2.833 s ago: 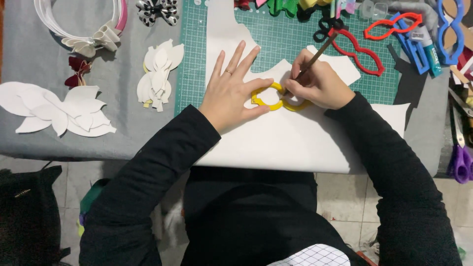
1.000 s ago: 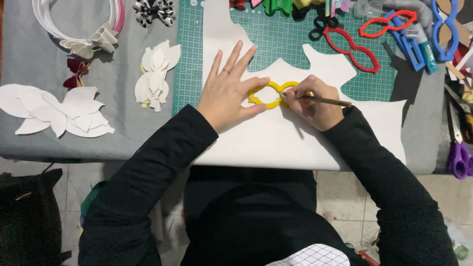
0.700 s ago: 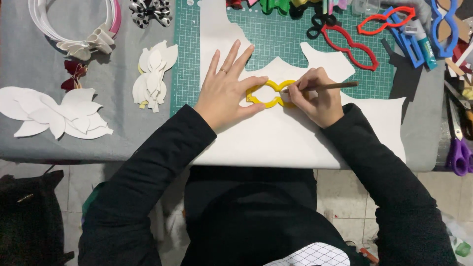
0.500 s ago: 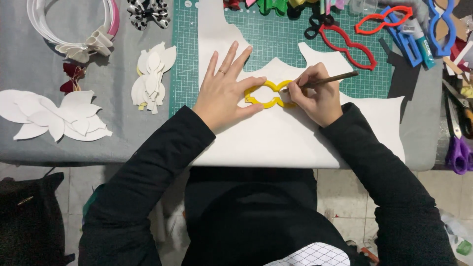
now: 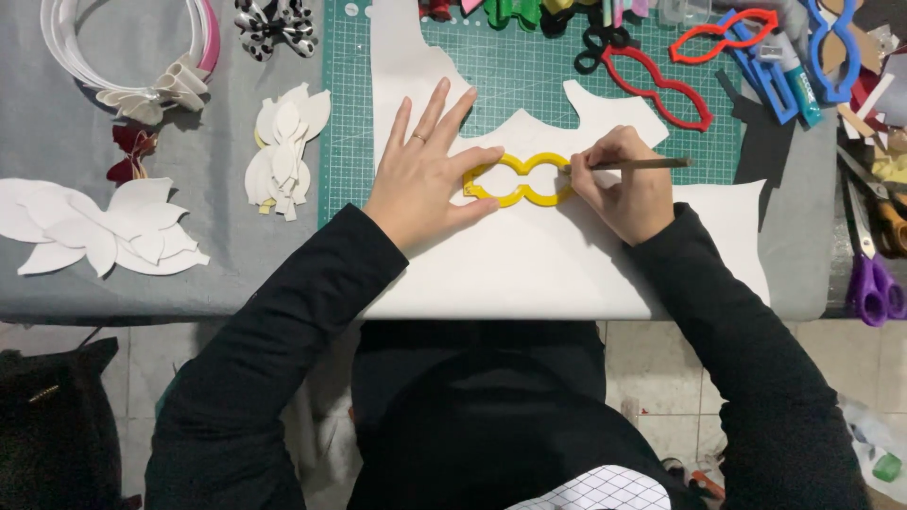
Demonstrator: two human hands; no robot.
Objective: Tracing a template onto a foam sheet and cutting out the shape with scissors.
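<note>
A person's left hand (image 5: 427, 170) lies flat with fingers spread, pinning a yellow bow-shaped template (image 5: 518, 180) onto a white sheet (image 5: 529, 269) at the middle of the table. The right hand (image 5: 624, 181) pinches a pencil (image 5: 642, 164) between thumb and fingers, its tip at the template's right edge. The sheet, with curved pieces already cut out of its upper edge, overlaps a green cutting mat (image 5: 529, 76). Beyond the hands, a red template (image 5: 657, 85) rests on the mat, with blue templates (image 5: 836, 42) and a glue bottle (image 5: 798, 80) at the far right. Purple-handled scissors (image 5: 874, 283) lie at the right edge. To the left, stacked white cut petals (image 5: 283, 151), larger white leaf shapes (image 5: 104, 227), white headbands (image 5: 123, 52) and a spotted bow (image 5: 274, 19) sit on the grey table cover (image 5: 57, 132). Below the table edge shows a tiled floor (image 5: 652, 378); black sleeves (image 5: 283, 331) cover both arms.
</note>
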